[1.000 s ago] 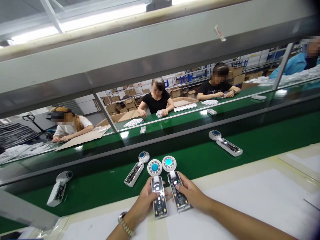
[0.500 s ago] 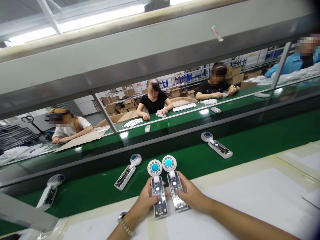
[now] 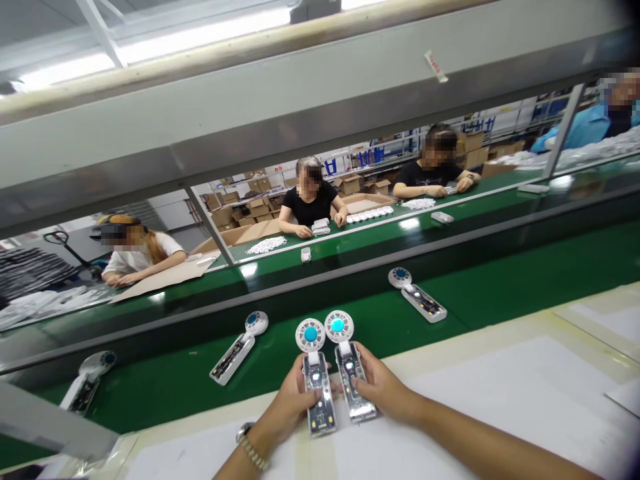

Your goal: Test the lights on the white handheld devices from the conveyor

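Observation:
My left hand (image 3: 296,395) is closed around a handheld fan (image 3: 320,405) with a clear-fronted handle, its thumb pressing on the front. Beside it, my right hand (image 3: 376,379) grips a second handheld fan (image 3: 356,393) in the same way, thumb on its front. Both fans stand nearly upright, their round white heads with blue centres almost touching. Small lights glow inside both handles. The two fans are held just above the near edge of the work surface. Fingers behind the handles are mostly hidden.
A green conveyor belt (image 3: 320,303) carries more fans: one at the right (image 3: 419,300), one left of my hands (image 3: 234,357) and one farther left (image 3: 85,387). White sheets (image 3: 475,393) cover the near table. Across the belt, several co-workers handle white parts; a post (image 3: 50,417) stands lower left.
The fans lying on the near belt have shifted left, while small white parts on the far belt have moved right. My hands and their two fans have stayed almost still.

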{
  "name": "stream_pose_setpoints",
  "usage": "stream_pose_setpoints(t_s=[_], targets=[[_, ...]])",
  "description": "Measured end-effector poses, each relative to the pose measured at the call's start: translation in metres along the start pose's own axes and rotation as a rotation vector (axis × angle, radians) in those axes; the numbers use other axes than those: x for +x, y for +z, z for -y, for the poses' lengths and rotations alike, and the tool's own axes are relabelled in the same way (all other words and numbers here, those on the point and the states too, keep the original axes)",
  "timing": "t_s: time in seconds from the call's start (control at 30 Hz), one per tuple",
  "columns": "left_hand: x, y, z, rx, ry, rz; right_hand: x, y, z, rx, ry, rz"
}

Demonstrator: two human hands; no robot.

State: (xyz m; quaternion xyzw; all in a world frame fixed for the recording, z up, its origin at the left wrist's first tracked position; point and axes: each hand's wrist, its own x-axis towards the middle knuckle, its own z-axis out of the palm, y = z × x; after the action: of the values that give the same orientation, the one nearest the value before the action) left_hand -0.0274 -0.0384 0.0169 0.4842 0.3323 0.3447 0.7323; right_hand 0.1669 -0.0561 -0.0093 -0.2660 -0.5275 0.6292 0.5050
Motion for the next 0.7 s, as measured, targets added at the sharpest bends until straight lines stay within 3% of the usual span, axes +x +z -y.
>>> stream_pose_setpoints(t_s=[0.5,0.6,0.7], targets=[[0.0,0.0,0.0,-0.005,0.004,0.02,0.001,0.0,-0.005,0.041,-0.009,-0.041],[-0.001,0.002,-0.002,0.0,0.001,0.048,0.001,-0.002,0.0,0.156,0.052,-0.041],[0.0,0.004,-0.003,-0.063,0.004,0.02,0.0,-0.003,0.01,0.341,0.178,0.071]])
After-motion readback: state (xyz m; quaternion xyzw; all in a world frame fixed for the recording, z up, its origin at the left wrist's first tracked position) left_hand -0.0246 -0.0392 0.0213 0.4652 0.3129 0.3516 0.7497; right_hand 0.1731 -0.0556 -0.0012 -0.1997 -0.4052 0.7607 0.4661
